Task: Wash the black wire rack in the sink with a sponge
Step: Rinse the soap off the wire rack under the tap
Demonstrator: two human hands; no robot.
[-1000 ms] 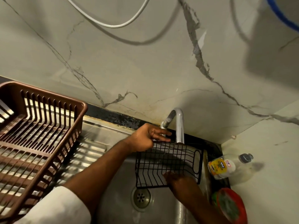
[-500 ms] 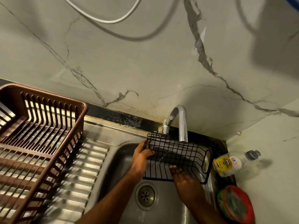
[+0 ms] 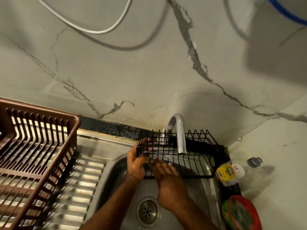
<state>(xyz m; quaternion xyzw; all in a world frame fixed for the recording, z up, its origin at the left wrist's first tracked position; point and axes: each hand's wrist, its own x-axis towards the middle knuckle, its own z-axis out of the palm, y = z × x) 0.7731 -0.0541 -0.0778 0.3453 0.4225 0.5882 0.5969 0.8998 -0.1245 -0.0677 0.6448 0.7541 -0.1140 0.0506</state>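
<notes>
A steel sink (image 3: 206, 190) carried a brown dish basket (image 3: 33, 156) on its ribbed drainboard (image 3: 79, 185); a bottle (image 3: 235, 171) lay beside it.

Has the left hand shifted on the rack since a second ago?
Yes. The left hand left the rack's top rim beside the faucet and now grips its left end, lower toward the drain.

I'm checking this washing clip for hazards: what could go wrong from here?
1. The black wire rack is held above the sink mainly by the left hand at one end; wet wire may slip and drop.
2. The rack sits close under the faucet, so tilting it could knock the spout.
3. The right hand shows no sponge, so rubbing bare wire might scrape fingers.
</notes>
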